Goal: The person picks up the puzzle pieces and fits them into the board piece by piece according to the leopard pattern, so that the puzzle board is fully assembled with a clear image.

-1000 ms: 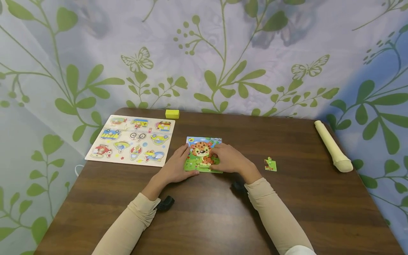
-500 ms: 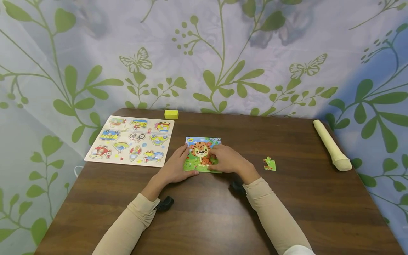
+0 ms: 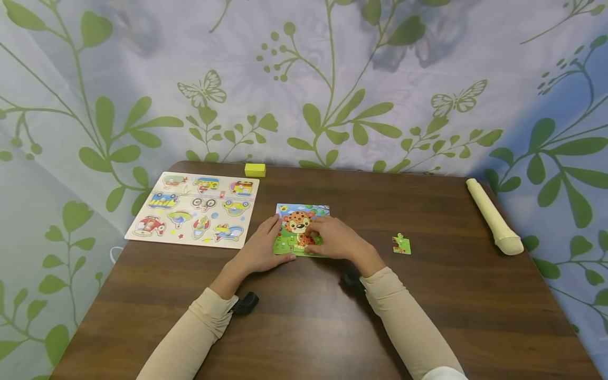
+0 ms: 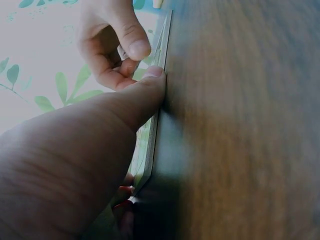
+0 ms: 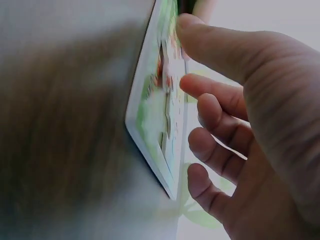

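A small jigsaw puzzle (image 3: 287,241) with a spotted leopard cub on green grass lies flat on the table. My left hand (image 3: 260,247) holds its near left corner, fingers along the left edge and thumb at the front edge. Over the puzzle's right side is my right hand (image 3: 339,240), thumb tip low at the pieces. In the right wrist view its other fingers (image 5: 200,142) are loosely bent and apart from the thumb, with nothing between them. Some pieces there sit slightly raised above the tray's green base. A loose green puzzle piece (image 3: 401,244) lies right of the hand.
A white knob puzzle board (image 3: 192,211) with vehicle shapes lies at the left. Behind it is a yellow block (image 3: 255,170). A cream toy microphone (image 3: 494,216) rests near the right edge of the brown table (image 3: 304,327). A leaf-patterned cloth (image 3: 237,53) hangs behind.
My right thumb and fingers have slid a little left over the puzzle. A light green piece near the front edge sits less askew than before. My left hand has stayed in place.
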Tool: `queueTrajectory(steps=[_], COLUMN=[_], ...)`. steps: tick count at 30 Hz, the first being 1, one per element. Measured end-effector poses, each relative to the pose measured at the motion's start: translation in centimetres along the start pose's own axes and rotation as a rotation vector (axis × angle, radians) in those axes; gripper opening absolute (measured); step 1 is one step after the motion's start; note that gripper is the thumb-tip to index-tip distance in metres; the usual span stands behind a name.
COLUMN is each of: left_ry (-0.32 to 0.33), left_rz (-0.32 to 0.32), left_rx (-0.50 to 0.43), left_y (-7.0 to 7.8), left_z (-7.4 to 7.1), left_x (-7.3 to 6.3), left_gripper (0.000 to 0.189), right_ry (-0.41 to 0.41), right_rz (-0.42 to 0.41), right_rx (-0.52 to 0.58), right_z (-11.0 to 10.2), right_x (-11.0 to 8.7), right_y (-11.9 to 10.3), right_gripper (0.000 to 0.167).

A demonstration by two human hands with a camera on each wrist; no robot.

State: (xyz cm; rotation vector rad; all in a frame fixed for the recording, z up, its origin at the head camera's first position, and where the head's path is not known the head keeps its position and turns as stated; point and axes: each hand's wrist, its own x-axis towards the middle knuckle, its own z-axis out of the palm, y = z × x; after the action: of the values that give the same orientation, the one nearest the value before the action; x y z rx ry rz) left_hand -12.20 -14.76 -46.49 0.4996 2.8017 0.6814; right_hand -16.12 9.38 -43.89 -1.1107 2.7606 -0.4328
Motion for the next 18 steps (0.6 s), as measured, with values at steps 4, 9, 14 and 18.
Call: queueTrajectory(steps=[4, 9, 14, 18], left_ry=[-0.003, -0.013, 0.002, 0.002], left_rz=[-0.004, -0.006, 0.006, 0.013], left_rx=[0.001, -0.001, -0.006, -0.008], left_y=[0.1, 0.1, 0.2, 0.1], left_z=[0.0, -0.1, -0.2, -0.2], left_x=[0.0, -0.1, -0.2, -0.1], left_gripper=[0.109, 0.109, 0.108, 0.107], right_ry=[0.024, 0.035, 0.048, 0.044], right_rz=[-0.01, -0.009, -0.012, -0.021], right_rx=[-0.021, -0.032, -0.035, -0.035], right_z=[0.5, 0.8, 0.7, 0.8], right_x=[0.4, 0.5, 0.5, 0.5], right_y=[-0.3, -0.9, -1.2, -1.2], right_gripper=[0.032, 0.026, 0.021, 0.024])
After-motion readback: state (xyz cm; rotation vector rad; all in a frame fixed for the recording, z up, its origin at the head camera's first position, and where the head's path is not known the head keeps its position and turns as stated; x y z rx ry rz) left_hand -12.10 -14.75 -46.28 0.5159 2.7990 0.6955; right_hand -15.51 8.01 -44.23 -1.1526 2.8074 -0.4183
